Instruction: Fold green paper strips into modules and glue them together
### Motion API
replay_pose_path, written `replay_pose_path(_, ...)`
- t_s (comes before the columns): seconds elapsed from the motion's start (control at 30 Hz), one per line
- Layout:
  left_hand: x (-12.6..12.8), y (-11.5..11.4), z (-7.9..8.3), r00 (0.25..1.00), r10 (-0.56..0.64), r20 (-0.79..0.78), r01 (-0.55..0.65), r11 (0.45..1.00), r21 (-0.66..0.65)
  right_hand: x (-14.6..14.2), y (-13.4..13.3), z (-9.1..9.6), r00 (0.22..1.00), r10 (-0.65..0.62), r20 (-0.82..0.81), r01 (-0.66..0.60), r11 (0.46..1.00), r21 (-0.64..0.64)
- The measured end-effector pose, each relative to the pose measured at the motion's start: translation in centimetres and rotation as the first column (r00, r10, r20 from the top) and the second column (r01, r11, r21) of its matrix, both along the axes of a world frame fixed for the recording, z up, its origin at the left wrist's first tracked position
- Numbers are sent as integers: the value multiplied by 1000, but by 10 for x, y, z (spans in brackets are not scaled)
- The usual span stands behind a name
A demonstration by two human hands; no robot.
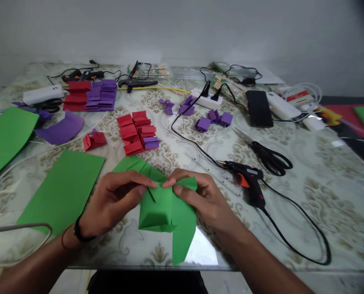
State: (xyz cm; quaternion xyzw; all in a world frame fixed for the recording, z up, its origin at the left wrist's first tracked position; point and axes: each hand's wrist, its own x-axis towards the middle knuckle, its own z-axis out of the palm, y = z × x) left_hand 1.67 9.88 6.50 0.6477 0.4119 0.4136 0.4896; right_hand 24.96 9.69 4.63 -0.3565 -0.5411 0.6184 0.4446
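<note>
A partly folded green paper sheet (162, 208) lies at the front middle of the glass table. My left hand (114, 202) pinches its upper left edge with thumb and fingers closed. My right hand (202, 198) pinches the upper right edge the same way. The two sets of fingertips nearly meet over the fold at the top centre of the paper.
A flat green sheet (62, 190) lies to the left, another green sheet (4, 136) farther left. Folded red pieces (137, 130) and purple pieces (102, 96) sit behind. A black glue gun (249, 183) with its cord and black scissors (267, 155) lie to the right. Power strip (206, 100) at the back.
</note>
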Motion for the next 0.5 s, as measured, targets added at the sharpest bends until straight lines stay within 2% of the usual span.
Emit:
replay_pose_path(0.1, 2, -3, 2, 999, 37, -36, -37, 999, -15, -1, -2, 4, 1000, -6, 1, 7, 999, -52)
replay_pose_path(0.27, 6, -7, -2, 993, 68, -100, -67, 998, 20, -9, -2, 5, 992, -70, 110, 91, 974, -208)
replay_pose_path(0.37, 7, -5, -1, 990, 86, -108, -93, 994, -62, -11, -1, 3, 992, -50, 114, 77, 966, -247)
replay_pose_path(0.5, 8, 1, 2, 994, 46, -100, -66, 977, -203, -12, -1, 2, 992, -61, 106, 90, 952, -292)
